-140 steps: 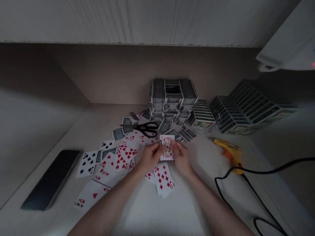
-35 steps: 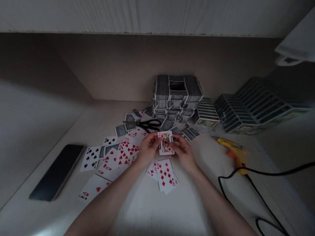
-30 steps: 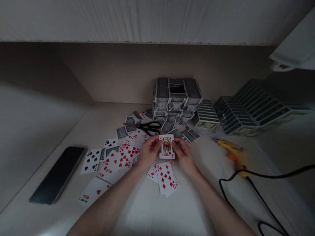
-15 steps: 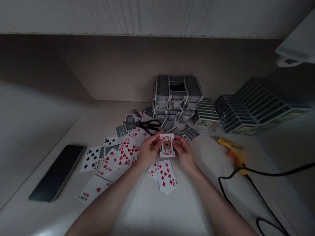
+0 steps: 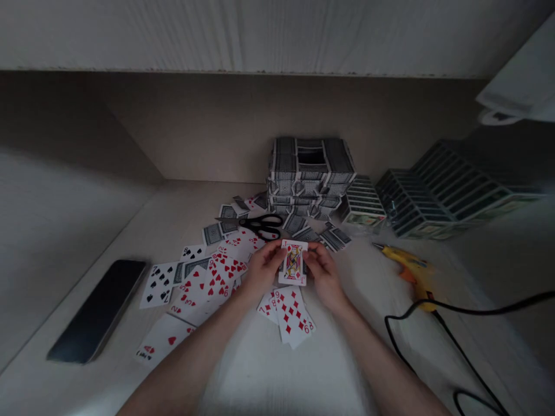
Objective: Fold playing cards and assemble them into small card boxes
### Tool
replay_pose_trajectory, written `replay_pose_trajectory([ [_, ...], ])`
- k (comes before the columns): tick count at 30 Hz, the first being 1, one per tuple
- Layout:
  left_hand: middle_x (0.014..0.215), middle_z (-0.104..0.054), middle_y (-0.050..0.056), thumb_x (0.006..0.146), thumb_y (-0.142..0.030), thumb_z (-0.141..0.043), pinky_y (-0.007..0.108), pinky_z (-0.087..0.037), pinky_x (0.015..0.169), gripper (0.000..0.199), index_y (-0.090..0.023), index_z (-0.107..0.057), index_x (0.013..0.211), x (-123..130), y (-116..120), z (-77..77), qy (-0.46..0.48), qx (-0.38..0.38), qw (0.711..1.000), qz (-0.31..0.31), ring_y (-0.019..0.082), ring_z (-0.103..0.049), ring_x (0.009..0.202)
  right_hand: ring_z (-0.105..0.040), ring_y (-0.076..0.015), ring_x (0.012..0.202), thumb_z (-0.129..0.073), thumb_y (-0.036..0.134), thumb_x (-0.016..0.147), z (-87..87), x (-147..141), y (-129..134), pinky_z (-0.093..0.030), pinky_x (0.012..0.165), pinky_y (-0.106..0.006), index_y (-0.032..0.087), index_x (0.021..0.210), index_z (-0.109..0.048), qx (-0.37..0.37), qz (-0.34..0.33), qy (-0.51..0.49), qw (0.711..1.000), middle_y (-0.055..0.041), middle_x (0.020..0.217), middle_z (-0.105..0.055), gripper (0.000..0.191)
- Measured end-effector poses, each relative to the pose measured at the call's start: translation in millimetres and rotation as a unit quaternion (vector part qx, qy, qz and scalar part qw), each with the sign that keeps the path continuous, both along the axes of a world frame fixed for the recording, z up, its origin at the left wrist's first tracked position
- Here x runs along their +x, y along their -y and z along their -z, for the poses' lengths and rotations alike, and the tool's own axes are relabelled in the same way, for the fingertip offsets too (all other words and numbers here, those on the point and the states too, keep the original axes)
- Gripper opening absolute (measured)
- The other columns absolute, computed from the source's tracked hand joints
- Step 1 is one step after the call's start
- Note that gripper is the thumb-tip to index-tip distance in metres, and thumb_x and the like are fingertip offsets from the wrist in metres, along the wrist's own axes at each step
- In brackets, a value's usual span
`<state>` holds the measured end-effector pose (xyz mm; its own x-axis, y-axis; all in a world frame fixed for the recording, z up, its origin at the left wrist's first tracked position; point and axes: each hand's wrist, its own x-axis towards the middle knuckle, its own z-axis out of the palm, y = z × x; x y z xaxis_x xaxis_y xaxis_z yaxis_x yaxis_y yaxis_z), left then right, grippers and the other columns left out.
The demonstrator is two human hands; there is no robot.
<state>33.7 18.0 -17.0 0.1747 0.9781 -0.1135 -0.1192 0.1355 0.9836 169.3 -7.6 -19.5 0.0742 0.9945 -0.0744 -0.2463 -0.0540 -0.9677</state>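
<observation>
A jack of diamonds playing card (image 5: 293, 263) is held face up between my two hands. My left hand (image 5: 263, 267) grips its left edge, thumb on the face. On the opposite edge my right hand (image 5: 324, 271) is closed the same way, fingers behind the card. Whether more cards lie behind it I cannot tell. Just below, a nine of diamonds (image 5: 291, 312) overlaps a few other diamond cards on the table. Face-up heart cards (image 5: 222, 274) spread to the left of my left hand. Black-handled scissors (image 5: 260, 224) lie beyond it on loose cards.
A box-like structure of patterned cards (image 5: 310, 173) stands at the back, with packed card boxes (image 5: 425, 199) to its right. A yellow glue gun (image 5: 407, 268) with a black cord lies right. A phone (image 5: 99, 309) lies left. A shelf edge (image 5: 243, 72) hangs overhead.
The view has shifted slightly, so everything sits a little lower. The jack of diamonds is tilted a bit differently between my hands, which keep their hold.
</observation>
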Motion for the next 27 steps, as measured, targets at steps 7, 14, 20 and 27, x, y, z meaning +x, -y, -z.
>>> replay_pose_trajectory([
  [7, 0.074, -0.059, -0.003, 0.075, -0.027, -0.051, 0.022, -0.042, 0.061, 0.015, -0.021, -0.059, 0.086, 1.4, 3.8, -4.5, -0.058, 0.024, 0.997, -0.032, 0.012, -0.052, 0.067, -0.054, -0.0138, 0.058, -0.057, 0.037, 0.074, -4.5, -3.2, 2.5, -0.043, 0.052, -0.025, 0.023, 0.09, -0.05, -0.011, -0.019, -0.005, 1.0, 0.0019, 0.069, -0.06, 0.023],
  [14, 0.064, -0.054, -0.004, 0.074, -0.027, -0.051, 0.021, -0.037, 0.059, 0.01, -0.019, -0.056, 0.074, 3.4, 7.3, -8.0, -0.046, 0.025, 0.998, -0.041, 0.012, -0.048, 0.062, -0.047, -0.0112, 0.053, -0.058, 0.035, 0.072, -6.4, -4.9, 2.6, -0.037, 0.047, -0.022, 0.022, 0.079, -0.051, -0.028, -0.012, -0.025, 0.999, 0.0047, 0.062, -0.052, 0.016],
  [20, 0.062, -0.052, -0.005, 0.072, -0.029, -0.053, 0.021, -0.036, 0.056, 0.011, -0.019, -0.054, 0.069, 2.9, 7.3, -7.7, -0.007, -0.003, 0.999, -0.032, 0.011, -0.046, 0.059, -0.05, -0.011, 0.059, -0.06, 0.031, 0.071, 0.3, -2.9, 1.8, -0.04, 0.052, -0.021, 0.023, 0.081, -0.053, -0.035, -0.013, -0.075, 0.996, 0.005, 0.067, -0.054, 0.014],
  [27, 0.064, -0.053, -0.003, 0.072, -0.028, -0.052, 0.022, -0.037, 0.058, 0.011, -0.018, -0.055, 0.07, 1.5, 6.8, -6.6, -0.019, 0.008, 0.999, -0.031, 0.011, -0.047, 0.062, -0.051, -0.0127, 0.058, -0.061, 0.031, 0.07, 1.0, -2.1, 1.4, -0.039, 0.049, -0.022, 0.023, 0.084, -0.057, -0.056, -0.028, -0.082, 0.995, 0.0034, 0.069, -0.058, 0.016],
])
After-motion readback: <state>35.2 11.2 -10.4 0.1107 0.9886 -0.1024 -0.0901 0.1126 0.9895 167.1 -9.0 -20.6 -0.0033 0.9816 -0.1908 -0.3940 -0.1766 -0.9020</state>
